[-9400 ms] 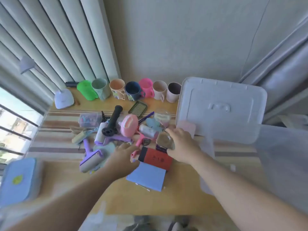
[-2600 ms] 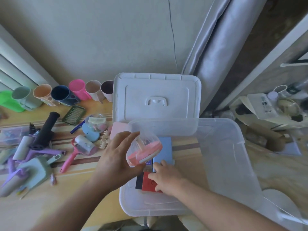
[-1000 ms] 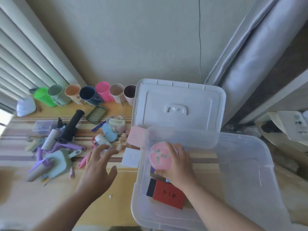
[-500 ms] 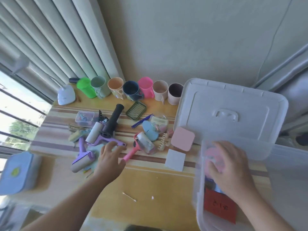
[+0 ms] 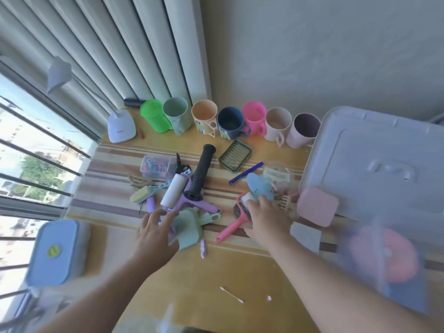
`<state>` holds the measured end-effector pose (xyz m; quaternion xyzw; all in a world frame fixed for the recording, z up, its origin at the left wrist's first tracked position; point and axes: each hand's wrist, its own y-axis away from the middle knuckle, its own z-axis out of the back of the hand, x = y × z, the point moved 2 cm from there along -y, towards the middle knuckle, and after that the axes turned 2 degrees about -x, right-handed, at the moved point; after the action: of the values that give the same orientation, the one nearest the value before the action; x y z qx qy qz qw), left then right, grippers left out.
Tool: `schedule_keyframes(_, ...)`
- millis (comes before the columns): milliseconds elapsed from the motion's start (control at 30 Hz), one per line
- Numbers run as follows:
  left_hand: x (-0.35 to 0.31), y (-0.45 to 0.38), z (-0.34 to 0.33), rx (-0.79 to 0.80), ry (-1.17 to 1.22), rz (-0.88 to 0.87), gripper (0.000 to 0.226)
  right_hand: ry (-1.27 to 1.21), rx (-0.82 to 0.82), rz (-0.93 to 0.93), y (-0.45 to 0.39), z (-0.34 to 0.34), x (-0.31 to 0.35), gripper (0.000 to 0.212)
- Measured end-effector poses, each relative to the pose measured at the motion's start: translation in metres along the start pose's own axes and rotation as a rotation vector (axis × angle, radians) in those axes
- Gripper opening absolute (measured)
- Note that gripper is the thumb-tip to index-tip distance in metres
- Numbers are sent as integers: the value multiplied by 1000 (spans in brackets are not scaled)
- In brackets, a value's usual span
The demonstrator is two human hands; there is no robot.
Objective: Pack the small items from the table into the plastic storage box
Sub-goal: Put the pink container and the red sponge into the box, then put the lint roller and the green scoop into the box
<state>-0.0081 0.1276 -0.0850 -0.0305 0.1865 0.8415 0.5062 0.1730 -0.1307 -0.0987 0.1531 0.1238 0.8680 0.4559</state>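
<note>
Small items lie heaped on the striped tabletop: a purple lint roller, a black handle, a green soap dish and a clear clip box. My left hand rests with spread fingers on a pale green dustpan. My right hand curls over the head of a pink lint roller, its fingertips hidden. The clear plastic storage box is blurred at the lower right, with a round pink case inside.
The box's white lid lies behind it, a pink square pad at its corner. Several cups line the wall. A white lamp stands back left, a blue tub left, and a cotton swab nearer me.
My right hand left the round pink case in the box and swung left onto the pink lint roller. My left hand slid down onto the green dustpan. The view turned left.
</note>
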Motion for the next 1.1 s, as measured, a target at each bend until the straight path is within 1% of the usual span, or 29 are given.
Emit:
schedule_keyframes(67, 9, 6, -3, 40, -33, -18, 90, 37, -4, -60, -6, -11, -1, 58)
schedule_keyframes(167, 11, 9, -11, 56, -104, -67, 104, 26, -7, -80, -6, -13, -4, 57)
schedule_keyframes(233, 8, 6, -17, 71, -176, -63, 119, -20, -13, -88, 2, -8, -5, 52)
schedule_keyframes(300, 4, 0, -23, 72, -214, -42, 129, -101, -28, -88, 16, -2, -6, 47)
schedule_keyframes(367, 0, -6, -27, 63, -233, -31, 132, -170, -40, -74, 36, 5, -6, 43)
schedule_keyframes(467, 0, -14, -30, 69, -270, -32, 131, -211, -54, -72, 65, 11, -6, 37)
schedule_keyframes(567, -4, -16, -33, 93, -263, -12, 138, -254, -63, -81, 87, 12, -6, 35)
schedule_keyframes(633, -9, -16, -31, 89, -270, -16, 136, -299, -71, -93, 98, 14, -7, 35)
schedule_keyframes(700, -14, -15, -28, 76, -269, -27, 129, -367, -87, -119, 107, 15, -8, 37)
schedule_keyframes(767, -16, -15, -24, 72, -251, -29, 124, -416, -83, -144, 115, 15, -8, 45)
schedule_keyframes(867, -21, -10, -18, 16, -132, -95, 121, -445, -2, -181, 124, 15, -8, 64)
schedule_keyframes(933, -25, -1, -13, -53, -10, -203, 117, -479, 69, -190, 127, 15, -8, 69)
schedule_keyframes(1000, -36, 11, -9, -156, 114, -326, 109, -597, 148, -216, 126, 16, -7, 64)
schedule_keyframes(1033, -44, 18, -7, -219, 166, -386, 103, -726, 200, -254, 126, 18, -5, 56)
schedule_keyframes(1100, -62, 33, -6, -319, 224, -492, 95, -1062, 325, -371, 125, 23, 2, 38)
